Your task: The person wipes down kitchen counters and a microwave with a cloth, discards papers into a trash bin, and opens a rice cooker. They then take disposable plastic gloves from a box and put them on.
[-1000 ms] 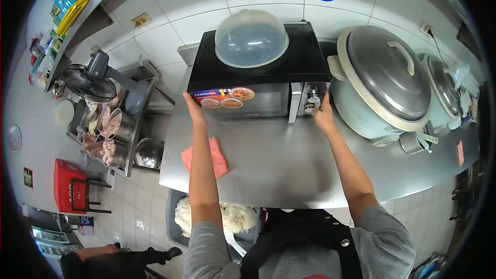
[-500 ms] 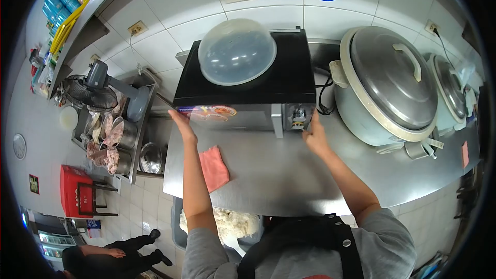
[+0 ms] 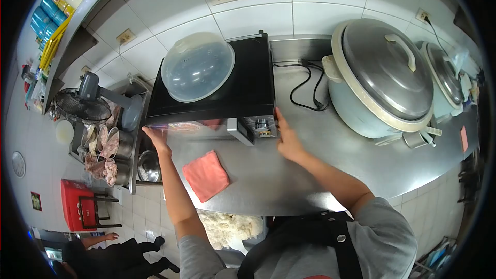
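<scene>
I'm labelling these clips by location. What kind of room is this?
Probably a commercial kitchen: a stainless steel counter holds a microwave oven and a very large rice cooker, with another cooker beside it.

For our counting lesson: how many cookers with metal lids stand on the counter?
2: the larger cooker stands right of the microwave, the smaller cooker farther right, partly hidden behind it.

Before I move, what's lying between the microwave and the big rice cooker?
A black cord with its plug lies loosely looped on the steel counter between the microwave and the big rice cooker, in the head view.
</scene>
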`<state>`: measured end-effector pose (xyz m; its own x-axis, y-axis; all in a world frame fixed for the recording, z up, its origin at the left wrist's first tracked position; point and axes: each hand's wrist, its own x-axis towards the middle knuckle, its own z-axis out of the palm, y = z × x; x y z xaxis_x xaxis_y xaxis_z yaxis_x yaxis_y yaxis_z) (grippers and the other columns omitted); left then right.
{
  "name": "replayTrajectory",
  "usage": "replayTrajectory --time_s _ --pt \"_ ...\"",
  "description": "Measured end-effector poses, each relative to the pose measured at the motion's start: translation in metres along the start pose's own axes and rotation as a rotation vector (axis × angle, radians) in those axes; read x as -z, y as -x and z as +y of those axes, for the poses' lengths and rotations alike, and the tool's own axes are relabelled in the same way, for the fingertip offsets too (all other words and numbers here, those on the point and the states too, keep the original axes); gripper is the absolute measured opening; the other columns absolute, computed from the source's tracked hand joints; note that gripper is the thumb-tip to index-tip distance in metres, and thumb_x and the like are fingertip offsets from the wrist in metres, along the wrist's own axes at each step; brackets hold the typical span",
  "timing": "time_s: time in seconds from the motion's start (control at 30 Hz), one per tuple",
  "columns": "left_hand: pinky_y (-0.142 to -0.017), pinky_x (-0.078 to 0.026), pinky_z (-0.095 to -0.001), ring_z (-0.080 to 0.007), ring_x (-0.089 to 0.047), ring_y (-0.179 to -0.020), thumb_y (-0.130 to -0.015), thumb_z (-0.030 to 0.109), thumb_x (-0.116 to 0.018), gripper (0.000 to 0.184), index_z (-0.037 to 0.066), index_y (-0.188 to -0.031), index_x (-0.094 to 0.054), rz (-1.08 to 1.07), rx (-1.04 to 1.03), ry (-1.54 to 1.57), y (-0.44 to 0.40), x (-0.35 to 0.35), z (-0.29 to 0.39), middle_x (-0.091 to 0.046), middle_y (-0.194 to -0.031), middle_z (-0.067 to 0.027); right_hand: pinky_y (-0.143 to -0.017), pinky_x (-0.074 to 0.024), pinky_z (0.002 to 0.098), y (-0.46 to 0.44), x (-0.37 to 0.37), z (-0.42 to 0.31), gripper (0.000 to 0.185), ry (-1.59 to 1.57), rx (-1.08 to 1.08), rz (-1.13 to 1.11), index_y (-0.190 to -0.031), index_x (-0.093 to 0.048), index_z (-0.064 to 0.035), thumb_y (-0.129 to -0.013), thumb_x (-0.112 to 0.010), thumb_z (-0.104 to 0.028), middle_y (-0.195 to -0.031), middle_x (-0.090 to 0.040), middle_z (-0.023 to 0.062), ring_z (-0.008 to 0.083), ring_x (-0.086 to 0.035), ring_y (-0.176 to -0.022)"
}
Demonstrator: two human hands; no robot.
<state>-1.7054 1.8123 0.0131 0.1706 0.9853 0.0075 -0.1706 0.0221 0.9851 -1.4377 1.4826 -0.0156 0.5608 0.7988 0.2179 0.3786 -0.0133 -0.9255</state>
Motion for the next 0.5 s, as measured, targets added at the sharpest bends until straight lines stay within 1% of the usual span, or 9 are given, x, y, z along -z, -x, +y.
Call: replayTrajectory --time_s 0.03,0.1,0.17,0.27,0.3,0.33,0.37,0.43,0.5 --pt "-0.114 -0.015 -0.0404 -0.0249 -0.019 -0.141 -0.084 0.077 -0.023 0.098 0.005 -0.149 -0.008 -0.054 -0.012 -0.011 0.001 0.000 0.002 -0.015 -0.154 -0.0116 -0.100 -0.0392 0.0355 -0.007 0.013 0.001 0.081 0.004 -0.004 0.007 -0.144 -0.021 0.0000 -0.067 -0.043 0.010 -0.137 -0.042 0.0246 0.0406 -0.046 -0.120" --pt "-0.114 -0.015 -0.0419 -0.0256 -0.017 -0.141 -0.086 0.075 -0.022 0.095 0.006 -0.149 -0.006 -0.094 0.004 0.029 0.004 -0.004 0.005 -0.012 -0.155 -0.0119 -0.089 -0.0465 0.0390 -0.034 0.057 0.006 0.052 0.285 -0.127 -0.124 -0.122 -0.053 -0.0001 -0.072 -0.046 0.007 -0.122 -0.055 0.0213 0.0379 -0.054 -0.107" --pt "-0.114 -0.015 -0.0425 -0.0264 -0.016 -0.142 -0.089 0.072 -0.021 0.090 0.007 -0.149 -0.004 0.120 -0.131 -0.112 0.025 -0.020 0.011 -0.011 -0.155 -0.0127 -0.079 -0.0494 0.0407 -0.058 0.080 0.038 0.025 0.584 -0.090 0.153 -0.097 -0.065 0.0002 -0.076 -0.050 0.001 -0.109 -0.059 0.0197 0.0372 -0.057 -0.099" --pt "-0.113 -0.016 -0.0432 -0.0270 -0.023 -0.139 -0.096 0.059 -0.021 0.073 0.007 -0.148 -0.014 0.271 -0.356 -0.226 0.064 -0.025 -0.006 -0.020 -0.151 -0.0151 -0.083 -0.0471 0.0423 -0.082 0.103 0.081 0.021 0.808 -0.165 0.155 -0.097 -0.065 -0.0024 -0.080 -0.054 -0.007 -0.104 -0.060 0.0173 0.0348 -0.058 -0.100" --pt "-0.113 -0.015 -0.0436 -0.0273 -0.028 -0.137 -0.098 0.054 -0.021 0.067 0.009 -0.147 -0.019 0.331 -0.464 -0.301 0.081 -0.025 -0.016 -0.025 -0.149 -0.0164 -0.085 -0.0448 0.0429 -0.082 0.104 0.081 0.022 1.010 -0.169 0.045 -0.099 -0.065 -0.0042 -0.080 -0.056 -0.012 -0.105 -0.061 0.0159 0.0325 -0.058 -0.100" --pt "-0.112 -0.018 -0.0425 -0.0272 -0.029 -0.136 -0.099 0.048 -0.023 0.062 0.006 -0.145 -0.022 0.312 -0.464 -0.305 0.111 -0.034 -0.018 -0.028 -0.147 -0.0165 -0.088 -0.0426 0.0434 -0.079 0.104 0.081 0.024 1.209 -0.176 -0.073 -0.102 -0.064 -0.0059 -0.081 -0.058 -0.016 -0.107 -0.061 0.0145 0.0303 -0.058 -0.100" --pt "-0.111 -0.020 -0.0415 -0.0272 -0.031 -0.135 -0.100 0.043 -0.026 0.058 0.004 -0.143 -0.026 0.291 -0.464 -0.311 0.146 -0.045 -0.020 -0.031 -0.146 -0.0167 -0.088 -0.0426 0.0434 -0.073 0.100 0.084 0.024 1.205 -0.180 -0.073 -0.102 -0.064 -0.0059 -0.081 -0.058 -0.016 -0.107 -0.061 0.0145 0.0303 -0.058 -0.100" --pt "-0.110 -0.024 -0.0384 -0.0260 -0.034 -0.132 -0.101 0.036 -0.028 0.053 -0.001 -0.138 -0.032 0.252 -0.455 -0.418 0.204 -0.055 -0.042 -0.036 -0.142 -0.0173 -0.091 -0.0388 0.0449 -0.060 0.085 0.103 0.032 1.303 -0.127 -0.210 -0.105 -0.062 -0.0074 -0.080 -0.062 -0.027 -0.106 -0.063 0.0106 0.0285 -0.055 -0.105" --pt "-0.108 -0.027 -0.0363 -0.0255 -0.039 -0.128 -0.100 0.030 -0.031 0.047 -0.003 -0.133 -0.038 0.262 -0.315 -0.452 0.254 -0.059 -0.080 -0.042 -0.137 -0.0179 -0.085 -0.0430 0.0433 -0.047 0.084 0.114 0.030 1.236 -0.142 -0.193 -0.103 -0.061 -0.0066 -0.080 -0.061 -0.026 -0.099 -0.065 0.0105 0.0286 -0.058 -0.098"
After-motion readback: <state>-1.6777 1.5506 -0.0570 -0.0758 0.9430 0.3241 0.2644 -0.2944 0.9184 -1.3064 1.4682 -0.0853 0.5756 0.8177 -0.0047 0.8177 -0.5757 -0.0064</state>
